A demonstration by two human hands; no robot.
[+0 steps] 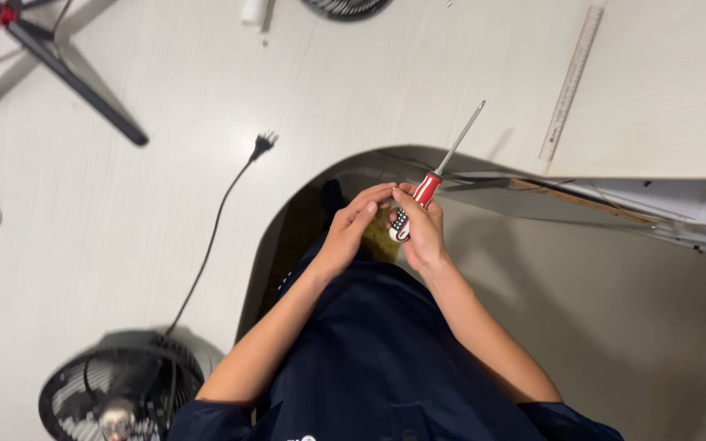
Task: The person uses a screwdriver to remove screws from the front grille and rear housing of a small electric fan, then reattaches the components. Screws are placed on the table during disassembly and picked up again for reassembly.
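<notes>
both hands meet over the lap: right hand (424, 233) fingers wrapped round the red-handled screwdriver (433, 181), left hand (351, 229) fingers pinching at its handle end. best keep the tip pointed away. beyond the screwdriver the white surface (165, 188) curves around, roomy, with cord (221, 214) and ruler (569, 82).

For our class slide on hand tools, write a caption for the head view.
Both hands grip a red-handled screwdriver beside a black fan.

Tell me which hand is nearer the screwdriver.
Right. The right hand grips the screwdriver by its handle; the left hand sits just left of it, fingertips by the handle.
</notes>
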